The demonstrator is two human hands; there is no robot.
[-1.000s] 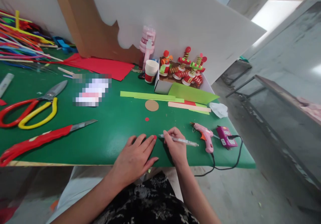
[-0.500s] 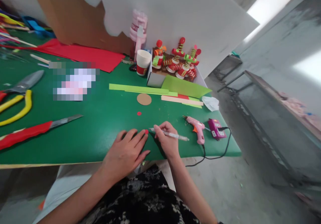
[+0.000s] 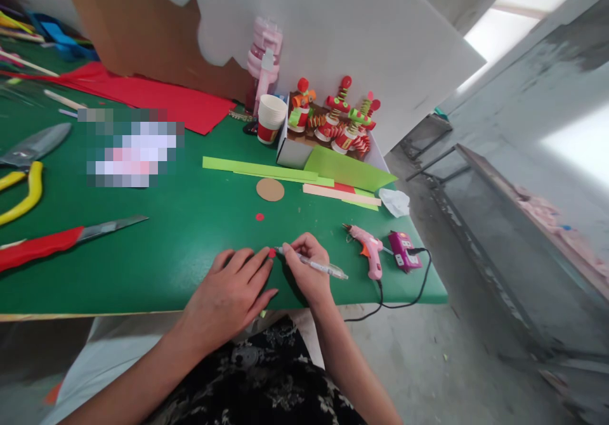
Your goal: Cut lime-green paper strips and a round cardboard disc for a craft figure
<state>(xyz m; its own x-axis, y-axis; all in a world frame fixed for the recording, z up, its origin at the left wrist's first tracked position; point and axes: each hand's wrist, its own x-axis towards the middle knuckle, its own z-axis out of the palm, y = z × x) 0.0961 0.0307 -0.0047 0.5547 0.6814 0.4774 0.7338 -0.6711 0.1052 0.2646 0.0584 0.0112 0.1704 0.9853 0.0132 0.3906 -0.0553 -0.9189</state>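
Labels: markings on the stacked paper cups [image 3: 271,120], upper centre of the frame, are too small to read. Marks on the purple socket box [image 3: 403,250], right of centre, are likewise illegible. Any writing on the pale sheet [image 3: 137,152], left of centre, is lost to pixelation.

Pose: both forearms enter from the bottom edge and converge near the frame centre. Left hand [image 3: 233,292] lies palm down on the green counter [image 3: 190,235], fingers pointing up and to the right, thumb held apart. Right hand [image 3: 309,269] is curled, knuckles up, just right of the left fingertips.

Hands: left is extended nearly flat, its fingertips at the edge of a small red disc [image 3: 271,253], gripping nothing visible. Right is closed in a writing pinch around a clear-barrelled pen [image 3: 323,266]; the pen's tip points left, at the disc's right side. Tip contact cannot be determined.

Position of pieces: the worked disc lies just below the frame centre. A second red disc [image 3: 259,217] lies above it, with a brown disc [image 3: 270,189] higher still. Pink glue gun [image 3: 370,250] rests right of the right hand, beside the socket box.
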